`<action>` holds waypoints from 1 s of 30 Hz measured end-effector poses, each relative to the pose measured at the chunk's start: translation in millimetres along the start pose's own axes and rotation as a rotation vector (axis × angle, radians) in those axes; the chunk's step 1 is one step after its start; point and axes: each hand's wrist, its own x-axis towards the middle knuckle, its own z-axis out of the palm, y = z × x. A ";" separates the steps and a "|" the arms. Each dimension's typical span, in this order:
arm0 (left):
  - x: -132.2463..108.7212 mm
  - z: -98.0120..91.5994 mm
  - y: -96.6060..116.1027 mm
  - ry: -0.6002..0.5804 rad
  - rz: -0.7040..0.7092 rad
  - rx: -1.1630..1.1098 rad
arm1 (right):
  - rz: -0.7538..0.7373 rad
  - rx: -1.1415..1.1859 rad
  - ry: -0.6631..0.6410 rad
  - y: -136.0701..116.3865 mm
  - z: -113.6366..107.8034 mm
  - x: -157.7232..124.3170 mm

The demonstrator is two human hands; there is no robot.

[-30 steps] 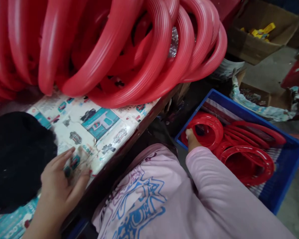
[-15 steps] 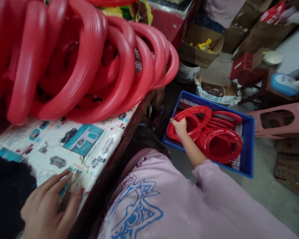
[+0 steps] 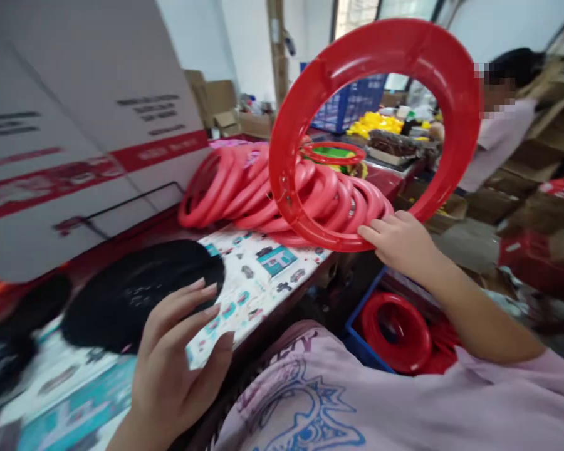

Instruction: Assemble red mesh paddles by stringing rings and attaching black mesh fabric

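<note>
My right hand point(image 3: 407, 250) grips the lower rim of a glossy red plastic ring point(image 3: 395, 47), held up on edge over the table's right side. Through its opening show several matte pinkish-red ribbed rings point(image 3: 216, 188), lying in a leaning row on the table. My left hand point(image 3: 178, 363) hovers with fingers apart and nothing in it, near a round black disc-like thing point(image 3: 141, 294) on the printed table covering point(image 3: 244, 307). More glossy red rings point(image 3: 397, 332) lie in a blue crate point(image 3: 364, 360) below on the right, partly hidden by my arm and shirt.
A large white carton with a red band point(image 3: 84, 125) stands along the table's left side. Yellow parts point(image 3: 376, 125) and a blue crate point(image 3: 352, 103) are at the far end. Beyond the ring, a person point(image 3: 507, 131) is at the right, near cardboard boxes.
My right hand has lifted a glossy red ring out of the blue crate and up over the table. The view has swung up and left. My left hand has risen off the table.
</note>
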 end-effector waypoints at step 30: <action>-11.7 -71.0 -119.0 -0.099 -0.344 0.413 | -0.803 -0.276 0.320 -79.0 -51.6 201.9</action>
